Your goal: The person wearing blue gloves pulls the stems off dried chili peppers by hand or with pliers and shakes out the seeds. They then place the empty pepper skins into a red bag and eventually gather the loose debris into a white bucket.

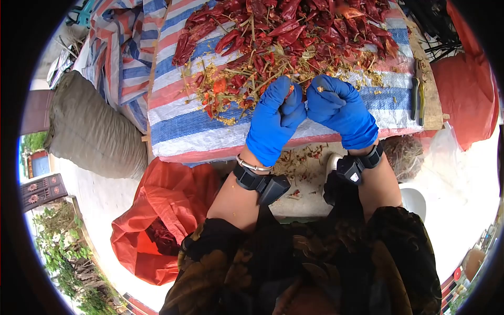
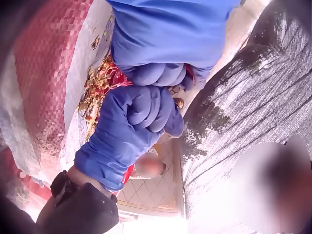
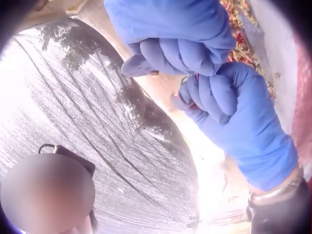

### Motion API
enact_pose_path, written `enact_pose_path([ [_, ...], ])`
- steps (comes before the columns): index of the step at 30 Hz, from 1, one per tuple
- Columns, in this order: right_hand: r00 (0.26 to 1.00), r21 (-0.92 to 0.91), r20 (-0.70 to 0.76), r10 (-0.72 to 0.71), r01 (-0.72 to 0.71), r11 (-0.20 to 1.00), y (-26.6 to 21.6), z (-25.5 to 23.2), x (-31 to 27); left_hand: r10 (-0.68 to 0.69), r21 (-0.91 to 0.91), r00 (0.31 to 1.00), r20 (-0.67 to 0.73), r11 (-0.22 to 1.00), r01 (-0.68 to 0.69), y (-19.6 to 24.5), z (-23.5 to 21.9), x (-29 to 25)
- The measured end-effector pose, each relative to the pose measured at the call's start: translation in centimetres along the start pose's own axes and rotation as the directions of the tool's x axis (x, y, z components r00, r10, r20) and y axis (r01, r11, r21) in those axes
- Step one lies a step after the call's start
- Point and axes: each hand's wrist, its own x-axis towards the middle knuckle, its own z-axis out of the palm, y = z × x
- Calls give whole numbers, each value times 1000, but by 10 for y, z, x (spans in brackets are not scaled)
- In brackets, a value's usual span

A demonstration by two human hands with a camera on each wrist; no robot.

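Both hands wear blue gloves and are close together over the near side of a striped cloth, fingers curled. My left hand [image 1: 274, 119] holds a dried red chili, mostly hidden in the fist; a bit of its red skin [image 2: 189, 74] shows between the fingers in the left wrist view. Thumb and fingers of my right hand [image 1: 340, 109] pinch a small tan bit [image 1: 319, 89], whose kind I cannot tell. Just beyond the hands lies a heap of dried red chilies [image 1: 294, 26], with loose stems and yellow seeds [image 1: 226, 86] along its near side.
Under the heap is a red, white and blue striped cloth [image 1: 184, 134]. Dark-handled pliers or snips [image 1: 418, 100] lie at its right edge. An open red sack [image 1: 152, 199] holding chilies stands below left, with a full grey-green sack [image 1: 94, 126] farther left. Scraps litter the floor.
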Motion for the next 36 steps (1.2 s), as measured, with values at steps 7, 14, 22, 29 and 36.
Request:
enact_pose_path([
  [7, 856, -840, -353, -378, -112, 530, -31, 8, -8, -12, -137, 998, 55, 990, 19, 1, 8, -1],
  [14, 735, -690, 83, -673, -445, -571, -58, -10, -29, 52, 20, 998, -43, 999, -51, 7, 2, 4],
  [22, 707, -797, 279, -650, -207, -568, -61, -32, 5, 5, -107, 992, -126, 994, -19, 12, 0, 12],
  [29, 763, -878, 211, -611, -127, -462, -64, -63, 25, 30, -63, 999, 40, 998, -27, 9, -12, 25],
  [36, 700, -868, 33, -713, -334, -368, -62, -50, 15, 44, -75, 999, 1, 996, -44, 7, -16, 28],
])
